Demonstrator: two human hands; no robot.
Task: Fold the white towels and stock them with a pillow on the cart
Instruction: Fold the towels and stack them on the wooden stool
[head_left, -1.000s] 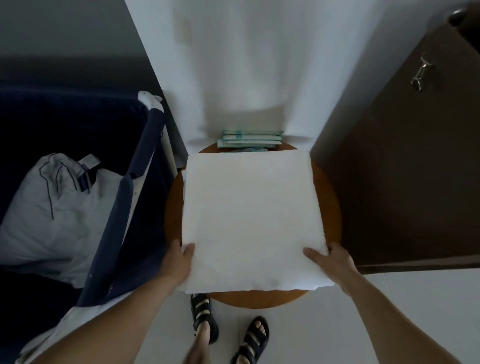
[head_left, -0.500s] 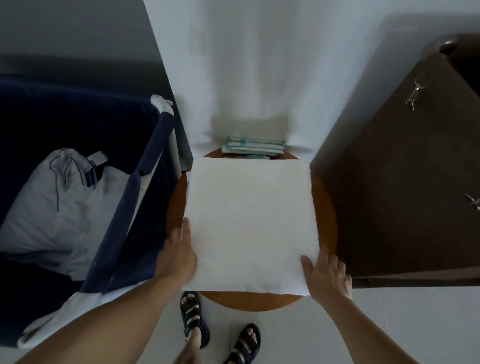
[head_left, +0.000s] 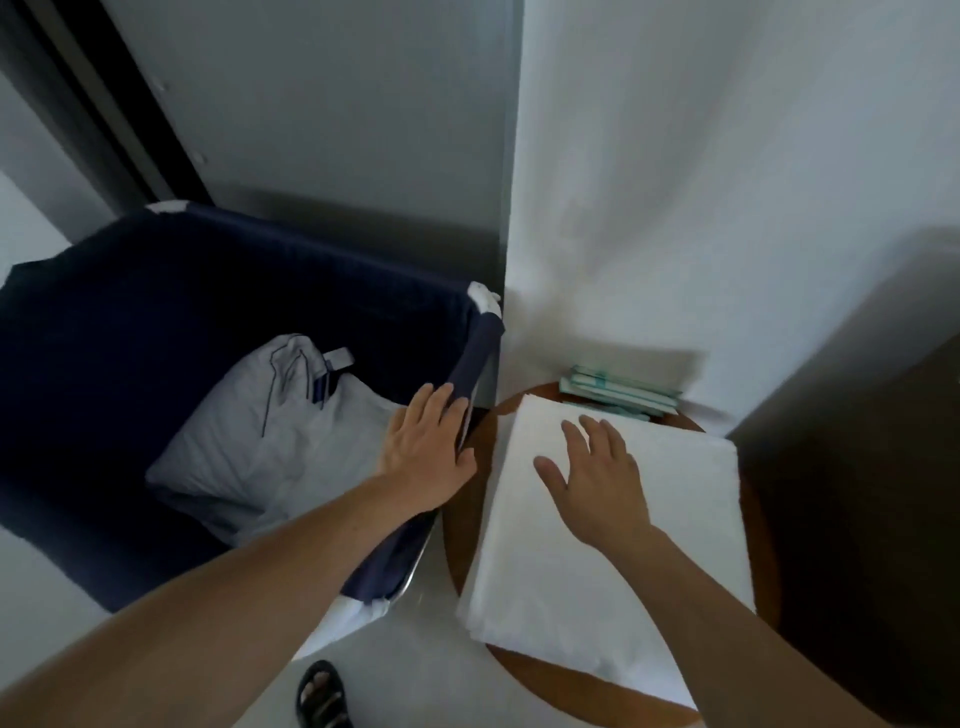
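White towel (head_left: 623, 545) lying folded flat, square, lower right, right hand (head_left: 597, 475) resting splayed on it, left hand (head_left: 428, 452) hovering fingers relaxed over cart (head_left: 156, 291) rim

A round wooden table (head_left: 759, 525) is standing in the corner where two white walls (head_left: 727, 182) are meeting. At its far edge, against the wall, a small stack of pale green packets (head_left: 618, 391) is lying flat. To the right of the table, a dark brown cabinet (head_left: 872, 493) is filling the frame's edge. A grey door panel (head_left: 337, 104) is running behind the scene on the left, with a darker frame strip (head_left: 88, 98) slanting beside it. Low in the frame, a foot in a black sandal (head_left: 321, 696) is showing on the pale floor (head_left: 415, 670).
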